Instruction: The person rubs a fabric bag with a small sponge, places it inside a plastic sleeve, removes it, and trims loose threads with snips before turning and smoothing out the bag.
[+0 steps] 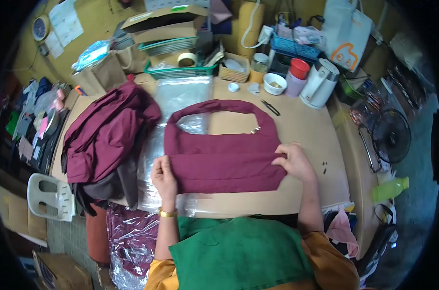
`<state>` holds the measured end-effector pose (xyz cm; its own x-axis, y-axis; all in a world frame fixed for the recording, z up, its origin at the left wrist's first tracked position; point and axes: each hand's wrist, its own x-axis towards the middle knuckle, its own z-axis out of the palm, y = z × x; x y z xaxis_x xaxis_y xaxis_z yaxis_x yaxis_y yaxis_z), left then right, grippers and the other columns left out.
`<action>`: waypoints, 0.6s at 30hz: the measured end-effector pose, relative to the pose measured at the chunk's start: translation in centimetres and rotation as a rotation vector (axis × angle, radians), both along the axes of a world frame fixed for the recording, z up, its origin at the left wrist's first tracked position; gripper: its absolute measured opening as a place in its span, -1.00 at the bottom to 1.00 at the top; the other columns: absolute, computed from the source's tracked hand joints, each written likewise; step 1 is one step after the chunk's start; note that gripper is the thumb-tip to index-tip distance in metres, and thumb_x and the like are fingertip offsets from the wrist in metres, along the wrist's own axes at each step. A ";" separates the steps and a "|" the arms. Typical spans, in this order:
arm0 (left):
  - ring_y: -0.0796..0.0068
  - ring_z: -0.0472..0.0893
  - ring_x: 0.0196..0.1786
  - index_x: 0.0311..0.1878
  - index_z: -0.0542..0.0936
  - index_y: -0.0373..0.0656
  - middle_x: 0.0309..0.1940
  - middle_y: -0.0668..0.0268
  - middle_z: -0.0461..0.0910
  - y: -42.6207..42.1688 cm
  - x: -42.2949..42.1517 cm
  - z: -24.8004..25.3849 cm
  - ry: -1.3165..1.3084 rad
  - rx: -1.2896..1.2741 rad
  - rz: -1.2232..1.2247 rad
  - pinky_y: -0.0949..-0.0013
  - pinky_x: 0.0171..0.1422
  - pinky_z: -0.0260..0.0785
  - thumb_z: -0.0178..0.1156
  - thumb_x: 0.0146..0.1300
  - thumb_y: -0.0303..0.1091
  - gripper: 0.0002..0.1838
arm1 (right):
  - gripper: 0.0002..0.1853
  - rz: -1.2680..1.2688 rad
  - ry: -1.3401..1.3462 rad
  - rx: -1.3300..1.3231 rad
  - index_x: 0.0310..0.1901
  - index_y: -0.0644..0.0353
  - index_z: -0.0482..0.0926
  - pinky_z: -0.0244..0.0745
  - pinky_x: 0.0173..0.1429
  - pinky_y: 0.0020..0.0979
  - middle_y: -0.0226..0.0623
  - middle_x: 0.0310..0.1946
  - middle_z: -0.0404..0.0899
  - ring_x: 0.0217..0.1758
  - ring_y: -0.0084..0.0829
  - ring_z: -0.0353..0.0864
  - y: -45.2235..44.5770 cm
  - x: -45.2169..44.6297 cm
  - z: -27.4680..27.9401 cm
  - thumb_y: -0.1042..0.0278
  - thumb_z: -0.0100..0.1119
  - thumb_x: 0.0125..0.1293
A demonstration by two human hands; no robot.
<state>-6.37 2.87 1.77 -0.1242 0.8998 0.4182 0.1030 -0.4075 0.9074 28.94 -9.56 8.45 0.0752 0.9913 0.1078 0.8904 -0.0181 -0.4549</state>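
Note:
A maroon apron (219, 166) lies folded flat in front of me, its neck strap looped out toward the far side with a small metal buckle on the right. My left hand (163, 175) is closed on the apron's left edge. At the right edge, my right hand (293, 161) pinches the cloth between thumb and fingers. Under the apron's left part lie clear plastic bags (183, 94). To the left, a heap of maroon garments (106, 133) rests on the table, with dark cloth beneath it.
Small black snips (270, 107) lie beyond the apron. Along the back stand a green basket (181, 72), a white bowl (275, 84), a lidded cup (297, 77) and a kettle (320, 83). A white stool (50, 197) and a fan (391, 135) flank the table (321, 193).

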 end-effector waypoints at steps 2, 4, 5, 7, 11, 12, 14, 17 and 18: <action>0.75 0.27 -0.37 -0.42 0.44 -0.17 -0.48 0.55 0.35 0.8 -0.3 -1.7 -0.230 -0.064 -0.076 0.54 -0.31 0.12 0.08 0.51 -0.28 -0.68 | -0.77 -0.131 0.433 0.114 -0.23 0.30 0.62 0.45 -0.09 -0.41 -0.31 -0.41 0.66 -0.34 -0.44 0.59 0.3 1.7 -4.5 0.38 0.43 0.14; 0.75 0.36 -0.35 -0.41 0.43 -0.07 -0.46 0.54 0.40 0.6 0.2 -1.1 -0.560 -0.234 -0.223 0.52 -0.24 0.26 0.09 0.51 -0.19 -0.68 | -0.88 -0.312 0.910 0.345 -0.28 0.29 0.61 0.35 -0.26 -0.62 -0.51 -0.54 0.53 -0.38 -0.75 0.42 0.8 0.6 -5.7 0.41 0.22 0.36; 0.75 0.40 -0.35 -0.40 0.44 -0.05 -0.45 0.53 0.43 0.2 0.6 0.0 -0.660 -0.284 -0.236 0.51 -0.20 0.33 0.10 0.51 -0.16 -0.69 | -0.88 -0.321 0.912 0.352 -0.28 0.29 0.61 0.35 -0.26 -0.62 -0.51 -0.54 0.53 -0.38 -0.75 0.42 1.1 0.2 -6.1 0.41 0.22 0.36; 0.73 0.43 -0.35 -0.39 0.44 -0.05 -0.45 0.52 0.45 0.0 1.0 1.0 -0.794 -0.383 -0.205 0.49 -0.17 0.37 0.10 0.50 -0.14 -0.69 | -0.76 -0.402 0.716 0.502 -0.38 0.30 0.54 0.27 -0.35 -0.53 -0.54 -0.61 0.35 -0.46 -0.71 0.28 2.1 -0.8 -6.4 0.35 0.14 0.43; 0.68 0.49 -0.35 -0.34 0.49 -0.06 -0.42 0.48 0.51 0.1 0.2 -0.3 -0.965 -0.512 -0.243 0.46 -0.16 0.44 0.14 0.47 -0.09 -0.70 | -0.52 -0.549 0.742 0.407 -0.53 0.25 0.35 0.12 -0.47 -0.43 -0.58 -0.63 0.13 -0.52 -0.66 0.09 2.7 0.1 -7.6 0.10 0.11 0.50; 0.68 0.49 -0.35 -0.34 0.49 -0.06 -0.42 0.48 0.51 0.2 -0.1 -1.1 -0.961 -0.511 -0.249 0.46 -0.16 0.44 0.14 0.47 -0.09 -0.70 | -0.52 -0.554 0.744 0.412 -0.53 0.25 0.35 0.12 -0.47 -0.43 -0.58 -0.63 0.13 -0.52 -0.66 0.09 2.9 0.3 -7.7 0.10 0.11 0.50; 0.67 0.50 -0.34 -0.29 0.53 -0.08 -0.41 0.48 0.53 0.6 -0.9 -2.2 -0.678 -0.439 -0.265 0.46 -0.20 0.44 0.16 0.45 -0.05 -0.69 | -0.47 -0.517 0.746 0.508 -0.56 0.21 0.32 0.09 -0.50 -0.42 -0.58 -0.65 0.12 -0.54 -0.66 0.07 3.0 0.5 -7.8 0.01 0.10 0.49; 0.68 0.49 -0.35 -0.28 0.54 -0.09 -0.40 0.49 0.53 1.0 -2.4 -1.7 -0.521 -0.399 -0.283 0.50 -0.21 0.42 0.16 0.45 -0.03 -0.68 | -0.47 -0.523 0.698 0.543 -0.58 0.19 0.30 0.10 -0.50 -0.44 -0.58 -0.66 0.14 -0.54 -0.67 0.09 2.6 -0.4 -7.1 0.02 0.12 0.49; 0.71 0.46 -0.36 -0.32 0.54 -0.09 -0.42 0.51 0.52 1.1 -2.8 -1.5 -0.517 -0.402 -0.320 0.55 -0.23 0.37 0.15 0.46 -0.05 -0.67 | -0.47 -0.526 0.694 0.548 -0.58 0.19 0.30 0.10 -0.50 -0.44 -0.58 -0.66 0.14 -0.54 -0.67 0.09 2.5 -0.6 -7.2 0.02 0.12 0.49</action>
